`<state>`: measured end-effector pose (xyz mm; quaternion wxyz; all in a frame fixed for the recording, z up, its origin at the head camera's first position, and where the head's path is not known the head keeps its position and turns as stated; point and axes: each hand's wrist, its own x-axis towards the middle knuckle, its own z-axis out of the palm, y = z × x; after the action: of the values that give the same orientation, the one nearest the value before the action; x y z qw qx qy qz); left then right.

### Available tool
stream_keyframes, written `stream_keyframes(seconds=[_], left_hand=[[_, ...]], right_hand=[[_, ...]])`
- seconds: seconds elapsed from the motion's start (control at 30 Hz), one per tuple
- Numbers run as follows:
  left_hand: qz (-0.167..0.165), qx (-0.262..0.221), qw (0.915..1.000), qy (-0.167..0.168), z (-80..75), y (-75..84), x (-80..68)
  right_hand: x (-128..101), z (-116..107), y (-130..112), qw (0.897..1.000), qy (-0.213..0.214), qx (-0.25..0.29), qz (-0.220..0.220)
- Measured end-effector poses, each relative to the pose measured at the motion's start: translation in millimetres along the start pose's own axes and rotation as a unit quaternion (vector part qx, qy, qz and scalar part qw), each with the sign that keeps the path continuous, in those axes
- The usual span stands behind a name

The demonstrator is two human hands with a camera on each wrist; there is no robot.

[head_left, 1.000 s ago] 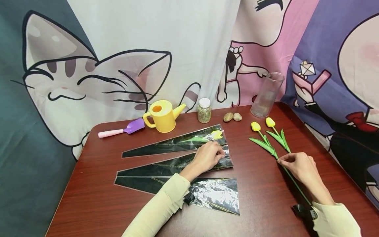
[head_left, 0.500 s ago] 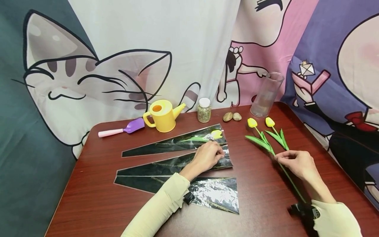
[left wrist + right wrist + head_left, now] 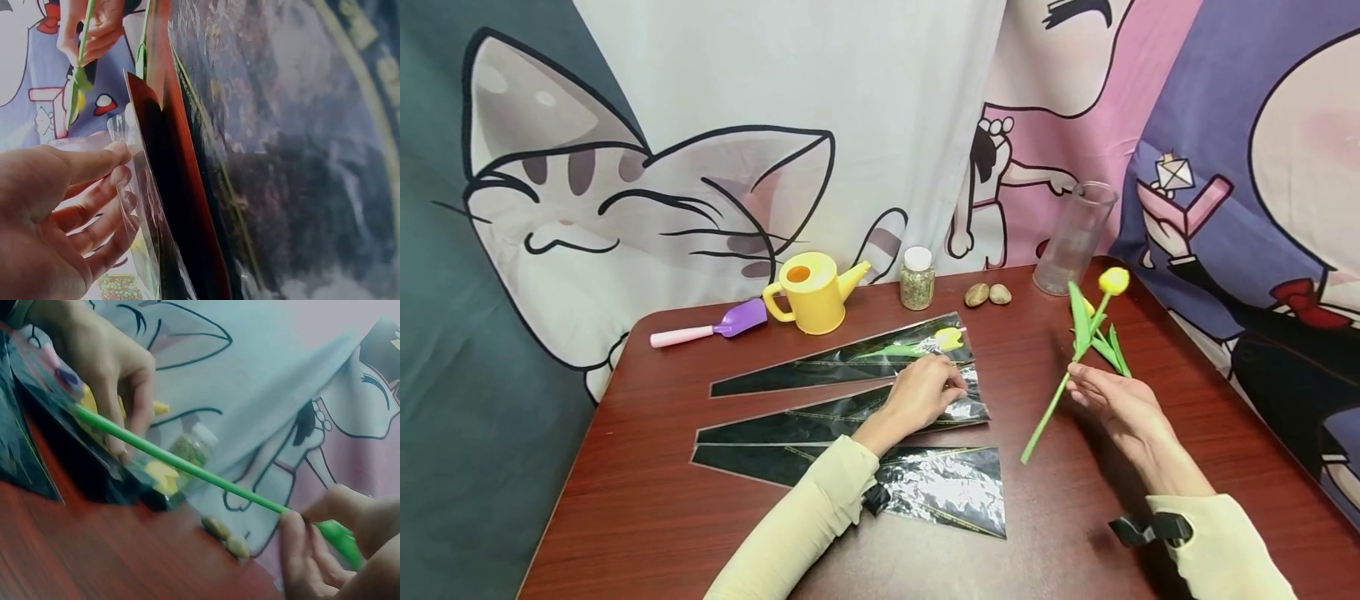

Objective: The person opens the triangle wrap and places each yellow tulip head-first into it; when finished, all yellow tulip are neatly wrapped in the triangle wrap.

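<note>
In the head view my right hand (image 3: 1120, 408) pinches the stem of an artificial yellow tulip (image 3: 1082, 342), lifted off the table with its bloom pointing away and its stem end toward the sleeves. The green stem (image 3: 206, 477) crosses the right wrist view. My left hand (image 3: 919, 396) is at the wide mouth of the middle flower sleeve (image 3: 820, 423); the left wrist view has its thumb and fingers pinching the clear film (image 3: 139, 181), with the mouth gaping. Behind lies another sleeve (image 3: 790, 375) holding a yellow tulip (image 3: 949, 339). A third sleeve (image 3: 951, 492) lies nearer me.
A second tulip (image 3: 1117, 354) lies at the right, partly hidden. Along the back stand a purple trowel (image 3: 741, 318), yellow watering can (image 3: 816, 300), lidded jar (image 3: 917, 282), two stones (image 3: 988, 294) and a clear vase (image 3: 1071, 242).
My right hand has raised one tulip from the table and turned it, its stem end swinging left toward the sleeves. My left hand stays at the middle sleeve.
</note>
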<state>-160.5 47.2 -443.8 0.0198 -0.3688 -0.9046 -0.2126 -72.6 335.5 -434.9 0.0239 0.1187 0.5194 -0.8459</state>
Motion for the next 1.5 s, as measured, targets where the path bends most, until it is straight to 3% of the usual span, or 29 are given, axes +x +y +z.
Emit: stream_keyframes(seconds=[0.1, 0.27, 0.4, 0.7, 1.0, 1.27, 1.5], left_hand=[[0.003, -0.006, 1.0, 0.003, -1.4, -0.8, -1.2], [0.008, -0.007, 0.9999, 0.008, -2.1, -2.4, -1.6], [0.005, -0.004, 0.9999, 0.016, -2.7, -2.7, -0.9], [0.012, 0.004, 0.9994, 0.032, -5.6, 1.3, 4.0], [0.006, 0.003, 0.999, 0.044, -5.1, 3.1, 8.2], [-0.002, 0.006, 0.9993, 0.037, -5.6, 4.7, 8.1], [-0.003, 0.016, 0.9997, 0.02, -4.6, 5.7, 6.1]], right_hand=[[2.4, 7.6, 0.6, 0.996, 0.045, 0.066, -0.029], [5.9, 13.3, 2.8, 0.981, 0.118, 0.133, -0.077], [8.7, 16.2, 7.4, 0.973, 0.152, 0.15, -0.083], [12.4, 34.6, 24.9, 0.968, 0.18, 0.16, -0.067], [10.3, 71.2, 49.7, 0.973, 0.216, 0.059, 0.059], [10.5, 92.9, 71.3, 0.981, 0.17, 0.012, 0.093], [2.6, 85.0, 66.8, 0.986, 0.099, -0.084, 0.106]])
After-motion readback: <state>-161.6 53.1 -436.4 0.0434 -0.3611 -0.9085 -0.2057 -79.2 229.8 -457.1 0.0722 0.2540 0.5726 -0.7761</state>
